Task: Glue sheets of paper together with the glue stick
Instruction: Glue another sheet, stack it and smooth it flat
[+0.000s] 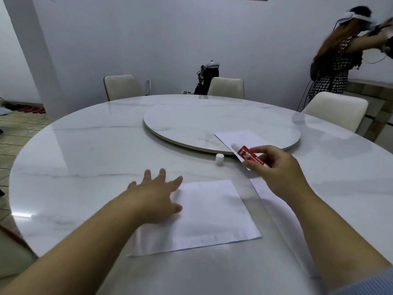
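Observation:
A white sheet of paper [212,213] lies flat on the marble table in front of me. My left hand [157,196] rests with spread fingers on the sheet's upper left corner. My right hand [280,169] holds a red glue stick [249,156] above the table, uncapped, its white tip pointing up and left. The white cap [219,159] stands on the table left of the stick. A second white sheet [240,138] lies further back, partly on the turntable and partly hidden by my right hand.
A round marble turntable [191,124] fills the middle of the round table [85,150]. Cream chairs [122,86] stand around the far side. A person [338,58] stands at the back right by the wall.

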Available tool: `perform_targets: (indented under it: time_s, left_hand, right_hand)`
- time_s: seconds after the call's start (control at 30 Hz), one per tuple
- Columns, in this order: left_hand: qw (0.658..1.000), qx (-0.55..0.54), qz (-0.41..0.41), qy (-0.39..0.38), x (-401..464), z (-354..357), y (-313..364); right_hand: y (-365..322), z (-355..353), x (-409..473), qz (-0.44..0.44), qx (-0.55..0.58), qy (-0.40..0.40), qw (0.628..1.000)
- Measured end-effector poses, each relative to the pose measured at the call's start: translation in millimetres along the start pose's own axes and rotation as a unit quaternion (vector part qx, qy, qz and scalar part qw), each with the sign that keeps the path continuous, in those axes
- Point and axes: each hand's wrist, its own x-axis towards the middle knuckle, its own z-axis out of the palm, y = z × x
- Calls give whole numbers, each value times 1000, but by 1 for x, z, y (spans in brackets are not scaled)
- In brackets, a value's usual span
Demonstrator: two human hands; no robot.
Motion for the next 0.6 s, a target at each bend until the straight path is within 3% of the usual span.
perform_targets:
  time_s: [0.1, 0.17, 0.6]
  left_hand:
    - [991, -85, 58, 91, 11, 7, 45]
    - [990, -54, 96, 87, 14, 26, 70]
    - [992, -10, 107, 68, 19, 46, 71]
  right_hand:
    - [7, 5, -9, 38, 142, 45, 988]
    - [9, 10, -11, 47, 182, 42, 981]
    - [3, 21, -20, -15, 9, -106, 994]
